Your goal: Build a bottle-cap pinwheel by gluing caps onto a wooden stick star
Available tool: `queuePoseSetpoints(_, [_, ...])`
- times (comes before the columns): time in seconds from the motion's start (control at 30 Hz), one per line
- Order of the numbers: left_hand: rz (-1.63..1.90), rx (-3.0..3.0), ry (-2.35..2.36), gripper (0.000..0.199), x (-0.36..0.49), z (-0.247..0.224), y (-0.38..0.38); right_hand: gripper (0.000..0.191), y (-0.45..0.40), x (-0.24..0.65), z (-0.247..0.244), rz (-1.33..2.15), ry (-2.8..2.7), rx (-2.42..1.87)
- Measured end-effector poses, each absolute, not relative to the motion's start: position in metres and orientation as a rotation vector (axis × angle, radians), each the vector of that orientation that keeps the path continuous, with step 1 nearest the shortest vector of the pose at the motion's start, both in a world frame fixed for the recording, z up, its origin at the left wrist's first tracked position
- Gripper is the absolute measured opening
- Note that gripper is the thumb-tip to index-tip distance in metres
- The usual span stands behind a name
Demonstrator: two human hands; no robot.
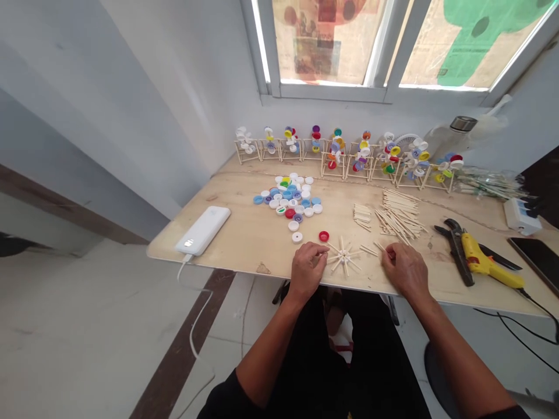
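A star-shaped wheel of short wooden sticks (pixel 344 256) lies flat near the table's front edge, its spokes joined at a pale hub. My left hand (pixel 308 269) rests at its left side, fingers curled and closed at the tip of a spoke. To the right of the wheel, my right hand (pixel 405 270) is closed, with a short wooden stick (pixel 379 247) showing at its fingertips. A few loose sticks (pixel 369 250) lie between the wheel and that hand. Just behind the wheel are a red bottle cap (pixel 324 236) and a white cap with a hole (pixel 297 237).
Mixed bottle caps (pixel 292 198) lie mid-table, beside stick piles (pixel 399 212). Finished cap wheels on stick frames (pixel 362 157) line the back. Right are a yellow glue gun (pixel 487 262), dark-handled cutters (pixel 458 250) and a phone (pixel 537 259); left, a white power bank (pixel 204 230).
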State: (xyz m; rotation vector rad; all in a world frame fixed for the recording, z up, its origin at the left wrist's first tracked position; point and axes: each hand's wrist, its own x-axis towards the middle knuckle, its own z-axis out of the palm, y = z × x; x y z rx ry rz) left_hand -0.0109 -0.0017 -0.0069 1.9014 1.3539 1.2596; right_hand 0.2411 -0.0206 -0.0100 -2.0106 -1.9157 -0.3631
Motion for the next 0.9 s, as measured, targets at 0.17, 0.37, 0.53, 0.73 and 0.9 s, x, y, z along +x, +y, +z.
queuePoseSetpoints(0.17, [1.284,1.98,1.74,0.017,-0.034,-0.005,0.011,0.016,-0.02,0.244,-0.014,-0.374,-1.912,-2.008])
queuePoseSetpoints(0.37, [0.884,2.135,2.0,0.015,-0.046,-0.004,0.026,0.019,-0.022,0.243,-0.011,-0.311,-1.886,-2.007])
queuePoseSetpoints(0.53, [0.726,2.143,2.11,0.013,-0.039,-0.003,0.031,0.02,-0.023,0.244,-0.011,-0.291,-1.879,-1.99])
queuePoseSetpoints(0.73, [1.055,1.88,1.858,0.017,-0.039,0.001,0.022,0.021,-0.024,0.244,-0.014,-0.274,-1.867,-2.001])
queuePoseSetpoints(0.9, [1.359,1.304,1.327,0.022,-0.031,0.009,-0.009,0.022,-0.027,0.247,-0.01,-0.118,-1.695,-1.93])
